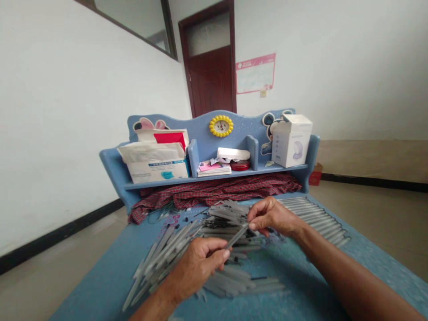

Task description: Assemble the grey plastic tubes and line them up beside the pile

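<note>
Between my two hands is a grey translucent pen (237, 236), tilted up to the right. My left hand (203, 258) pinches its lower end, and my right hand (269, 217) grips the upper end, whose tip is hidden by the fingers. Below and around them lie loose grey pen barrels (167, 254) in a heap. More barrels (230, 281) lie close below my left hand. Dark thin parts (217, 221) show among the pile behind the hands. To the right of my right hand, a row of pens (317, 218) lies side by side.
Behind the blue tabletop (364, 276) stands a shelf with a face-mask box (160, 171), a white carton (292, 141), papers (214, 168) and a red round tin (240, 165). A checked cloth (217, 189) lies bunched under the shelf. Small black pieces (177, 226) are scattered at left.
</note>
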The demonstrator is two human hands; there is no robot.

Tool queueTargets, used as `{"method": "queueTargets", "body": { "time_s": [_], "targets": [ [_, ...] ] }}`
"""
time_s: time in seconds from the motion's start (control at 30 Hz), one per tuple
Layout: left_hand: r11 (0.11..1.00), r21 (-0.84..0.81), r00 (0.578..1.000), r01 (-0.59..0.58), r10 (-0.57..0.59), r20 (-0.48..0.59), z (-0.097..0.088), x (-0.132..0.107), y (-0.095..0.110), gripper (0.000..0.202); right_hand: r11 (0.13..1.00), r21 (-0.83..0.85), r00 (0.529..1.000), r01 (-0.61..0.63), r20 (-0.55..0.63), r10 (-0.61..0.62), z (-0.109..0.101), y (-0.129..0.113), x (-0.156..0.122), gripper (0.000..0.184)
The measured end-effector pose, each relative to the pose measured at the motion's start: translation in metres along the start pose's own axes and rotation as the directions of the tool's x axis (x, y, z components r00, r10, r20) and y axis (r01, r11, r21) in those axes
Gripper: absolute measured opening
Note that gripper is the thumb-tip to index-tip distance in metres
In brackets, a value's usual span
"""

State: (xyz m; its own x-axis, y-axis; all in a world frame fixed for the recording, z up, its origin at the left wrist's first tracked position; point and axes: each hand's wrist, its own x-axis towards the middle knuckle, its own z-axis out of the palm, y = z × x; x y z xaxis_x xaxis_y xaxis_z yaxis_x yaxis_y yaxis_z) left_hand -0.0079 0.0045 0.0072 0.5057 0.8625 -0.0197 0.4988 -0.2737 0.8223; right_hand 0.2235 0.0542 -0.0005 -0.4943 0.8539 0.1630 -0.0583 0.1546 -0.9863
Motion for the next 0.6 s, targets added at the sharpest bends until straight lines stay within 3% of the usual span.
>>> {"method": "queueTargets", "body": {
  "time_s": [0.23,0.6],
  "targets": [
    [0.997,0.071,1.000,-0.015,0.014,0.013,-0.003,-0.002,0.000,0.031,0.994,-0.109,0.998,-0.033,0.042,0.037,0.005,-0.002,-0.001,0.026],
    [1.000,0.007,0.999,0.001,-0.002,0.033,-0.006,0.000,-0.001,0.033,0.993,-0.120,0.997,0.020,0.072,-0.011,0.013,0.005,-0.001,0.027]
  ]
}}
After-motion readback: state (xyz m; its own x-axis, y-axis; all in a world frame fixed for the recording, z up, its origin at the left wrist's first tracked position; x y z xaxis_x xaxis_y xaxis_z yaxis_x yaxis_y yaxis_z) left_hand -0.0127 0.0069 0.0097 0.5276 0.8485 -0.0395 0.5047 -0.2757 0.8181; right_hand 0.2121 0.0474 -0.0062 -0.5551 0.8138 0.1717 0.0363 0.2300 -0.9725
